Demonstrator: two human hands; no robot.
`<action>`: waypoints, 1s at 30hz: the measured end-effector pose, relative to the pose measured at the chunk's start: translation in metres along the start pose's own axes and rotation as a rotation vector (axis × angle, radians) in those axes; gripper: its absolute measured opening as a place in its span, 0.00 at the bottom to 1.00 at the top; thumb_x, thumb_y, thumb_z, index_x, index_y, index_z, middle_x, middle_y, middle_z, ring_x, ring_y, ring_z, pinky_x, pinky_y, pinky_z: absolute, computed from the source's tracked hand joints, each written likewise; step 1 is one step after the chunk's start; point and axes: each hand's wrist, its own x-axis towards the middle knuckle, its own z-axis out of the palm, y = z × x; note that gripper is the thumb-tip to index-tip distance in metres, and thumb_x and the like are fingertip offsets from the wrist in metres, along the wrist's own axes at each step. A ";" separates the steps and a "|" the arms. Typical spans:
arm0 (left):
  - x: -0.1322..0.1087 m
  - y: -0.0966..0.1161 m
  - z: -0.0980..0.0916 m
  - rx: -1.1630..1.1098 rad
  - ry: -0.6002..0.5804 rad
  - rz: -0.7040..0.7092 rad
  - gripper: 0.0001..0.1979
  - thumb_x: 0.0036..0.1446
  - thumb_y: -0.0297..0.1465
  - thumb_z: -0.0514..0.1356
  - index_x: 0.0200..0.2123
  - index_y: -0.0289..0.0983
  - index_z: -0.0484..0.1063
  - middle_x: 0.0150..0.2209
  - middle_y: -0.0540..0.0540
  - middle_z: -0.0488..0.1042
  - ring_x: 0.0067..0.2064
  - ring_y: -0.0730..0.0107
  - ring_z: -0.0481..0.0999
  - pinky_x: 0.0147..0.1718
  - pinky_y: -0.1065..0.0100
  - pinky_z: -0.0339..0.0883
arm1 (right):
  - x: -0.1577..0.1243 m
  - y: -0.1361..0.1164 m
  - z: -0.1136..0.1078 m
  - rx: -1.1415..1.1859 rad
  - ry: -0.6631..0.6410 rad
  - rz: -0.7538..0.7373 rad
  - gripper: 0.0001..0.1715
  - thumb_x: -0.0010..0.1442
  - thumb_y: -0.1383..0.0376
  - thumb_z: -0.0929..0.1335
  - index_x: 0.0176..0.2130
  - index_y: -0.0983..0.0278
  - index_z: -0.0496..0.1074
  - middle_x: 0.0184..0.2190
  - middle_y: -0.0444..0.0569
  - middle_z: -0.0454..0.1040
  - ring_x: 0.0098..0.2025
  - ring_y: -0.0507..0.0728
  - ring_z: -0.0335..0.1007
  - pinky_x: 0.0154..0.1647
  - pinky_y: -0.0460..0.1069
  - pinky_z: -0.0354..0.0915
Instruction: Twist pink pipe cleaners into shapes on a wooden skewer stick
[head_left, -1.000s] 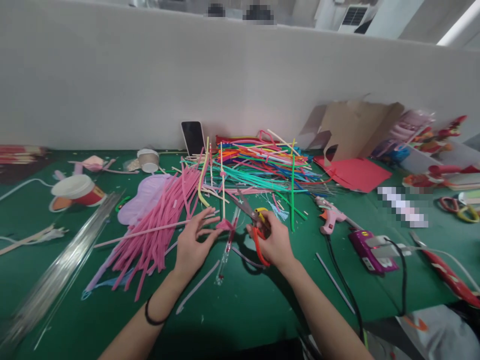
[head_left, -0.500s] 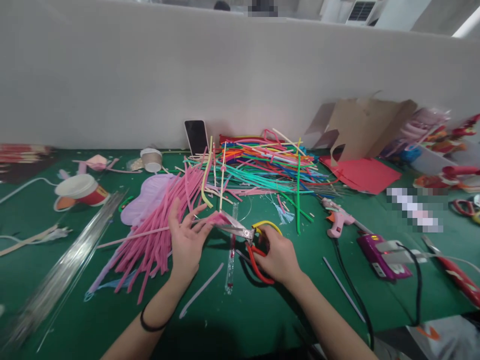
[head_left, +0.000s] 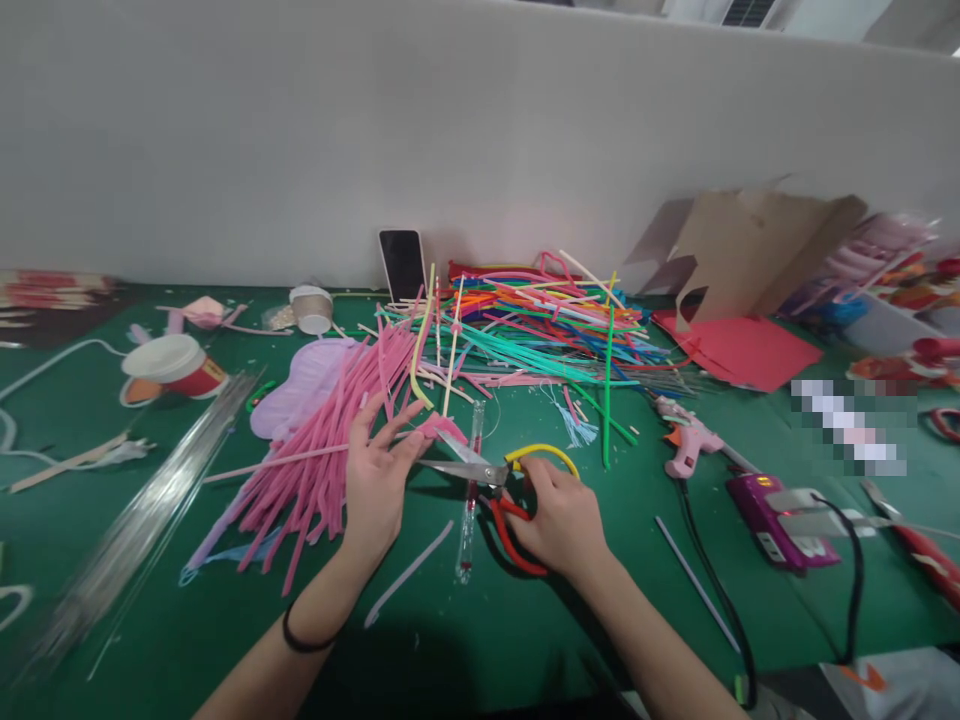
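My left hand (head_left: 379, 480) pinches a small pink fuzzy piece (head_left: 435, 428) between thumb and fingertips. A long pale-pink pipe cleaner (head_left: 281, 463) runs out to the left behind that hand; whether it joins the pink piece is hidden. In my right hand (head_left: 562, 510) are scissors (head_left: 491, 474) with one yellow and one red handle loop. Their blades stand apart, the upper tip close to the pink piece and the lower one near my left thumb. Beneath the blades lies a narrow clear plastic sleeve (head_left: 468, 535) with red bits.
Pink pipe cleaners (head_left: 322, 470) lie heaped left, beside thin metal wires (head_left: 150, 500) and a paper cup (head_left: 176, 368). Multicoloured pipe cleaners (head_left: 525, 330) and a phone (head_left: 403, 262) are behind. To the right are a glue gun (head_left: 690, 440) and a purple power strip (head_left: 780, 520).
The scissor blades have spread wider, and the upper handle has lifted. My left hand keeps its pinch on the pink piece. The whole view has shifted slightly.
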 end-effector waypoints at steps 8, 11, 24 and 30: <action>0.003 0.001 -0.002 -0.009 -0.033 -0.071 0.22 0.53 0.32 0.67 0.50 0.38 0.66 0.49 0.40 0.77 0.47 0.64 0.78 0.46 0.64 0.74 | 0.002 0.003 -0.003 0.017 0.002 -0.013 0.17 0.56 0.57 0.67 0.43 0.64 0.71 0.34 0.52 0.78 0.34 0.58 0.74 0.32 0.49 0.62; 0.003 0.001 -0.002 0.006 -0.032 -0.072 0.14 0.53 0.33 0.66 0.42 0.37 0.69 0.48 0.41 0.77 0.50 0.61 0.76 0.48 0.61 0.73 | 0.002 0.001 -0.002 0.015 0.025 -0.026 0.18 0.56 0.57 0.67 0.43 0.64 0.71 0.35 0.53 0.78 0.34 0.59 0.74 0.33 0.49 0.63; 0.006 0.003 -0.005 -0.155 -0.102 -0.236 0.09 0.52 0.33 0.67 0.35 0.37 0.71 0.49 0.42 0.77 0.48 0.64 0.78 0.51 0.62 0.71 | 0.003 -0.002 -0.001 0.166 0.001 0.051 0.19 0.50 0.60 0.70 0.43 0.63 0.70 0.33 0.49 0.78 0.32 0.58 0.75 0.32 0.48 0.65; 0.006 0.002 -0.003 -0.120 -0.103 -0.227 0.13 0.47 0.31 0.70 0.38 0.38 0.76 0.50 0.43 0.77 0.47 0.63 0.78 0.46 0.66 0.74 | 0.000 -0.003 0.002 0.266 -0.061 0.083 0.21 0.52 0.55 0.71 0.44 0.63 0.70 0.31 0.48 0.77 0.29 0.56 0.73 0.29 0.47 0.63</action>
